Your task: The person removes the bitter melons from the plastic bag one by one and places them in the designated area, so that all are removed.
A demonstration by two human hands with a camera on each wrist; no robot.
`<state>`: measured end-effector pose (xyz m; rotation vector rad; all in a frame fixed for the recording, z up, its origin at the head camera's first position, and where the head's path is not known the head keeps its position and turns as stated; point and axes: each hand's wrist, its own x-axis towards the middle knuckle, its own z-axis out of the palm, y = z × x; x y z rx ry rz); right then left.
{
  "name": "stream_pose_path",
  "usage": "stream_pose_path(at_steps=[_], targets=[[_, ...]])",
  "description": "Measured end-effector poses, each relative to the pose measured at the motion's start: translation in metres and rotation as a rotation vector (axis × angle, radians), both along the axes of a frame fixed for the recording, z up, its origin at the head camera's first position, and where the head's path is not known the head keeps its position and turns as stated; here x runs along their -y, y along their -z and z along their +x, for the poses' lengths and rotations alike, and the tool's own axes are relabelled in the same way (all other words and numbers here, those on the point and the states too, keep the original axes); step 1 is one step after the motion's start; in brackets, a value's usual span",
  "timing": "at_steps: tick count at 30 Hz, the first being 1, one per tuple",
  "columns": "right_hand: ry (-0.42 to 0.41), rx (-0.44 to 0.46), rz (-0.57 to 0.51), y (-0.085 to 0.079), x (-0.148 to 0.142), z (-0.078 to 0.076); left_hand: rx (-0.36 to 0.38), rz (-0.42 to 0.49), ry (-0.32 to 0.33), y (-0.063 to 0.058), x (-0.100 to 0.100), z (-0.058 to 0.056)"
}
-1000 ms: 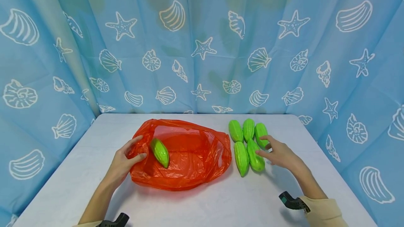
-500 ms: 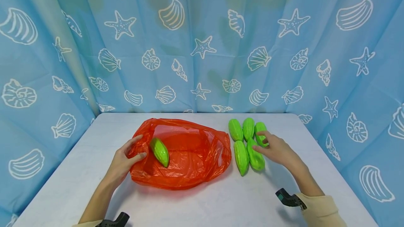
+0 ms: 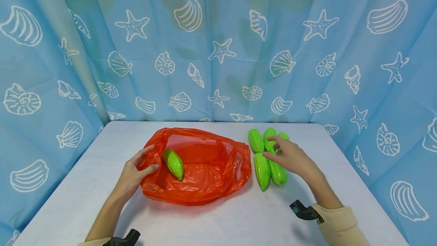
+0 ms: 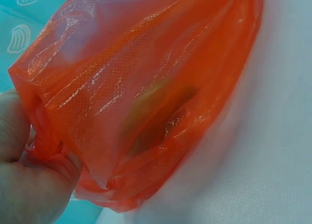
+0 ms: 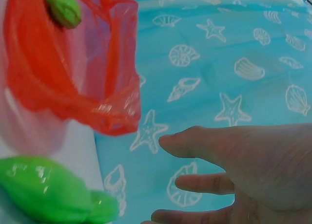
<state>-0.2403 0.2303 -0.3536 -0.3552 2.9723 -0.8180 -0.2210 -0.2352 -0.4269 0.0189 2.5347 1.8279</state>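
A red plastic bag (image 3: 205,162) lies with its mouth open on the table. Inside it, toward the left, rests one glossy green gourd (image 3: 173,164), ridged like a bitter melon. My left hand (image 3: 133,170) holds the bag's left rim, the plastic bunched between thumb and fingers in the left wrist view. Several more green gourds (image 3: 262,172) lie grouped right of the bag. Over the right part of this group hovers my right hand (image 3: 290,156), thumb and fingers spread apart, nothing between them. It partly hides the gourds behind it.
A white cloth (image 3: 218,223) covers the table. Behind and to both sides hangs a blue curtain (image 3: 218,79) with shell and starfish prints. A black wrist device (image 3: 305,212) sits at the right sleeve.
My right hand has moved left over the gourds, from the group's right edge toward its middle. My left hand, the bag and the gourds stay in place.
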Motion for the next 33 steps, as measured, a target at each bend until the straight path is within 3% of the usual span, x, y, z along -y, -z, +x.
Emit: stream_pose_path(at_steps=[12, 33], targets=[[-0.078, -0.018, -0.059, -0.012, 0.034, 0.006, -0.004, 0.008, 0.001, -0.002, -0.001, 0.000], [-0.200, 0.019, -0.067, -0.009, 0.106, 0.004, -0.007, 0.001, -0.002, -0.002, 0.000, 0.000]])
